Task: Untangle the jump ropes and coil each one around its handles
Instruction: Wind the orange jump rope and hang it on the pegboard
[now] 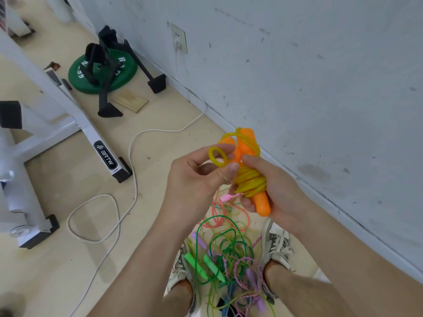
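Head view: the right hand [274, 191] grips a pair of orange handles [262, 204] held side by side, fingers curled round them, with the yellow rope [249, 181] wound in many turns around their middle. The left hand [194, 179] pinches the rope's free end between thumb and forefinger, bent into a small ring just beside the handles' upper ends. Both hands are raised above the floor [148, 225], close to the wall [320, 88]. Below them, between the person's shoes [275, 245], lies a tangle [229, 255] of green, pink, purple and blue ropes, with two green handles [196, 265] at its left edge. Further left a white cable [131, 156] loops across the floor past a white frame [91, 133], and a green weight plate [123, 74] lies near the wall.
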A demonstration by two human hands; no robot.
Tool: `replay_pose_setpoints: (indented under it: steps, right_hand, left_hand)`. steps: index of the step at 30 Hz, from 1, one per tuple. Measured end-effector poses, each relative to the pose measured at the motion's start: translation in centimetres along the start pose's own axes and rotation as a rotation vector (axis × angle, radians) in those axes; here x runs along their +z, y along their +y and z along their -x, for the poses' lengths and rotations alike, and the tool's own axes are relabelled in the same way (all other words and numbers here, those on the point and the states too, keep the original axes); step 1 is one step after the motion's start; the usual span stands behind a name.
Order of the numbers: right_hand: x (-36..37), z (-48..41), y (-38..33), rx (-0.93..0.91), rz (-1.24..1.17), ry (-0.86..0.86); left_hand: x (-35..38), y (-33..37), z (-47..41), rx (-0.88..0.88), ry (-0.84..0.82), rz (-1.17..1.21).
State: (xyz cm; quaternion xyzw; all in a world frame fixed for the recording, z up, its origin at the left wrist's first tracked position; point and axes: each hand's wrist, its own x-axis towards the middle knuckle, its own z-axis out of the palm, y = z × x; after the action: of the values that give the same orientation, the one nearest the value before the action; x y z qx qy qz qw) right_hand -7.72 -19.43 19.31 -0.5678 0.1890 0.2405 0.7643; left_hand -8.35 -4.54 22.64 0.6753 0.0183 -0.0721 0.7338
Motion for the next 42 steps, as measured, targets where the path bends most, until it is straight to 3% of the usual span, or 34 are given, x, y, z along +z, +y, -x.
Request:
replay_pose_setpoints:
  steps: [4,15,18,21,22,24,29,33,42]
  right_hand:
    - [0.5,0.0,0.5,-0.071,0.057,0.025]
    - [2.0,0.3,1.9,-0.270,0.221,0.192]
    - [2.1,0.1,2.1,-0.293,0.341,0.211]
    - [2.2,0.1,2.1,-0.305,0.441,0.220]
    - [2.2,0.2,2.0,-0.305,0.460,0.212]
    - [2.1,0.3,1.7,-0.295,0.478,0.183]
    - [1.6,0.8,0.6,-0.216,0.439,0.013]
    - [1.5,1.0,0.2,-0.225,0.435,-0.061]
    - [0.5,1.0,-0.1,-0.194,0.544,-0.126]
  left_hand:
    - [0.2,0.1,-0.3,0.001,0.048,0.007]
    - [0.1,-0.3,-1.3,-0.205,0.152,-0.048]
    - [-0.2,-0.8,-1.3,-0.092,0.166,-0.272]
    - [-0.4,-1.2,-1.0,0.177,0.199,-0.805]
    - [-0.4,-1.1,-1.0,0.251,0.214,-0.883]
    - [-0.5,-1.1,-1.2,0.269,0.220,-0.800]
    - [-1.4,-0.6,-1.7,0.018,0.156,-0.362]
    - [-1.6,-0.2,-1.6,-0.034,0.135,-0.138]
    - [-1.4,-0.4,-1.6,0.055,0.126,-0.212]
